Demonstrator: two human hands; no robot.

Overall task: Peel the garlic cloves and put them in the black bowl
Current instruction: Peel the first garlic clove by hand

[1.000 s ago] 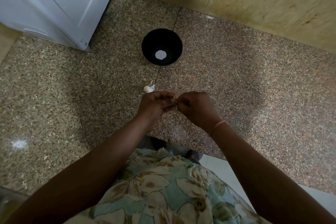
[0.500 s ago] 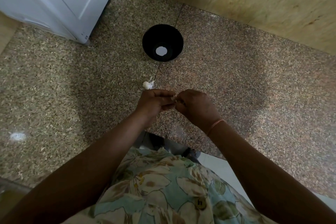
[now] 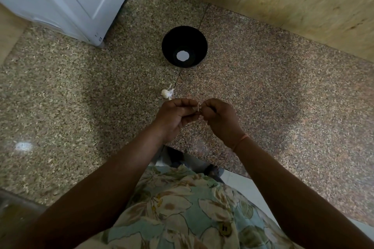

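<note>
The black bowl (image 3: 184, 34) stands on the speckled granite counter (image 3: 81, 91), with only a white round mark on its bottom. A small white garlic piece (image 3: 167, 93) with loose skin lies on the counter between the bowl and my hands. My left hand (image 3: 175, 116) and my right hand (image 3: 219, 119) meet just in front of it, fingertips together. Both pinch a garlic clove (image 3: 198, 107), of which only a pale sliver of skin shows between the fingers.
A white appliance (image 3: 66, 0) stands at the back left of the counter. A tan wall (image 3: 283, 2) runs along the back and right. The counter's front edge lies close to my body, with a white floor (image 3: 238, 184) below.
The hands stay together on the clove with only small finger movement. The view has shifted slightly, so the bowl and garlic piece sit a little higher in the frame.
</note>
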